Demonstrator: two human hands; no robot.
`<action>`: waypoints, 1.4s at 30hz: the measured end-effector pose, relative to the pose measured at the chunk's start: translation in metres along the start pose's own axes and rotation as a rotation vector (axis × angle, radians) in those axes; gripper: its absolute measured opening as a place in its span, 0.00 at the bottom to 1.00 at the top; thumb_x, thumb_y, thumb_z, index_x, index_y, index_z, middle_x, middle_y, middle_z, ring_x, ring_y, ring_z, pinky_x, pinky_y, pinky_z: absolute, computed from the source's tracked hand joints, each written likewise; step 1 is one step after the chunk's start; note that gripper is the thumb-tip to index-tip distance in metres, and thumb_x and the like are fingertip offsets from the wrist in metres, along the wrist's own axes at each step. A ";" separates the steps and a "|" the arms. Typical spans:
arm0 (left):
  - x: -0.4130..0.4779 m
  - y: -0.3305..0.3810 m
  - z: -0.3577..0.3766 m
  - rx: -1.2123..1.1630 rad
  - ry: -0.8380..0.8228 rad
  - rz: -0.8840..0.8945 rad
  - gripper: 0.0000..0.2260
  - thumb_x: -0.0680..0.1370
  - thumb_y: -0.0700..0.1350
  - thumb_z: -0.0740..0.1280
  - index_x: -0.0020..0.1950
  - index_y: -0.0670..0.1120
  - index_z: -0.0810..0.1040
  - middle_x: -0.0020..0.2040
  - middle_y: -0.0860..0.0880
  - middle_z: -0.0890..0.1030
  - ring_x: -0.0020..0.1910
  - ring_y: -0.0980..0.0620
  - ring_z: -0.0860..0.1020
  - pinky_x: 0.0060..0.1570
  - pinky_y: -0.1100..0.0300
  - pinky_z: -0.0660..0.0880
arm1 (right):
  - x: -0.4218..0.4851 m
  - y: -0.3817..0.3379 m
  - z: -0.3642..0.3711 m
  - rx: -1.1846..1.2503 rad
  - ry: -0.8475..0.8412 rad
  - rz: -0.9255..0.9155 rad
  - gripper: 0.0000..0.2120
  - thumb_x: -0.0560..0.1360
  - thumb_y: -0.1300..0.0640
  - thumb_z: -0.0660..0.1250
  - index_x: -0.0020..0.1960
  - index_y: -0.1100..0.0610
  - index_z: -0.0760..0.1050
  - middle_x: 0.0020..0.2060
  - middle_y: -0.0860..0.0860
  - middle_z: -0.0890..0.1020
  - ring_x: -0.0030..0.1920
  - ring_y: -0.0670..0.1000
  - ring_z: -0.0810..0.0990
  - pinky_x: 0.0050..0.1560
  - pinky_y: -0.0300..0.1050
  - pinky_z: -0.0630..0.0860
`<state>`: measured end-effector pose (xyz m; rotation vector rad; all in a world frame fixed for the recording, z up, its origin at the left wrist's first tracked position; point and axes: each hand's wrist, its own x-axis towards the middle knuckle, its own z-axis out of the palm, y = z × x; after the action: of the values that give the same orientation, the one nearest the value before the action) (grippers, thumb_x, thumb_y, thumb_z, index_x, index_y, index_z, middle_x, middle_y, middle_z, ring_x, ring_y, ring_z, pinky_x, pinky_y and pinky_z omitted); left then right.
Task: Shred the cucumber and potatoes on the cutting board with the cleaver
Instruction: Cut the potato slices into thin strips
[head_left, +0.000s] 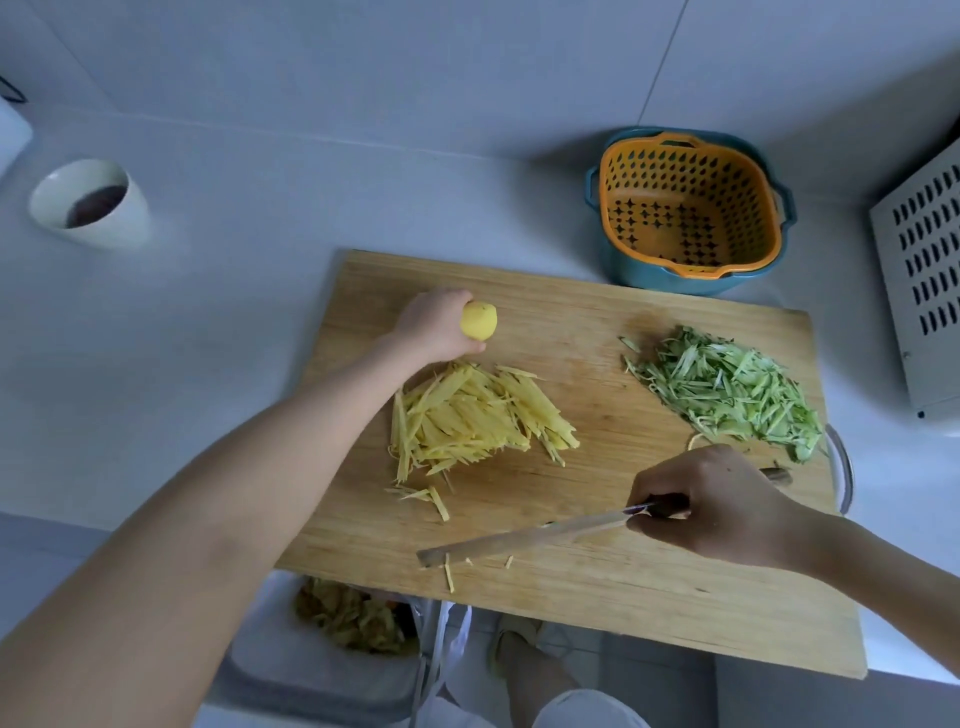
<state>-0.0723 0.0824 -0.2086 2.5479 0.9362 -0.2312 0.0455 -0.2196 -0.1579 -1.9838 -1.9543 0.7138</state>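
The fingers of the left hand (436, 325) curl round a peeled potato piece (479, 320), with the thumb under it. They hold it at the far side of the cutting board (571, 613), just beyond the potato shreds (478, 415). Whether it rests on the wood I cannot tell. It seems kept clear of the finished heap so there is room to cut it.

The right hand (711, 504) has its fingers wrapped round the handle of the cleaver (519, 538). The blade lies low over the near part of the board and points left, well apart from the left hand, probably for safety while the piece is set.

The cucumber shreds (727, 389) lie heaped at the right, apart from the potato, so the two do not mix. An orange colander (685, 208) in a blue bowl stands just beyond the board, and a white cup (88, 200) stands far left.
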 end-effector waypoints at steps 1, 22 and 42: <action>0.001 -0.001 0.000 -0.050 0.028 -0.028 0.33 0.72 0.52 0.74 0.72 0.42 0.67 0.69 0.43 0.72 0.66 0.44 0.71 0.62 0.54 0.69 | 0.000 -0.002 0.003 -0.001 -0.026 -0.005 0.04 0.68 0.47 0.68 0.37 0.46 0.77 0.27 0.37 0.77 0.27 0.36 0.72 0.29 0.25 0.63; -0.064 -0.123 -0.036 -0.961 0.383 -0.474 0.14 0.71 0.45 0.75 0.55 0.46 0.77 0.51 0.47 0.79 0.48 0.49 0.80 0.43 0.54 0.80 | 0.125 0.013 -0.009 -0.256 -0.073 0.122 0.05 0.72 0.51 0.68 0.40 0.51 0.79 0.32 0.46 0.82 0.35 0.50 0.79 0.34 0.39 0.65; -0.082 -0.132 -0.028 -0.960 0.350 -0.457 0.12 0.71 0.44 0.76 0.51 0.47 0.77 0.47 0.49 0.79 0.47 0.48 0.80 0.44 0.52 0.80 | 0.070 0.009 -0.010 -0.135 -0.169 -0.021 0.06 0.66 0.52 0.75 0.35 0.45 0.78 0.26 0.32 0.69 0.26 0.29 0.67 0.32 0.20 0.57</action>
<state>-0.2203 0.1375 -0.2022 1.4921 1.3329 0.4557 0.0561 -0.1496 -0.1654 -2.0354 -2.1703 0.7875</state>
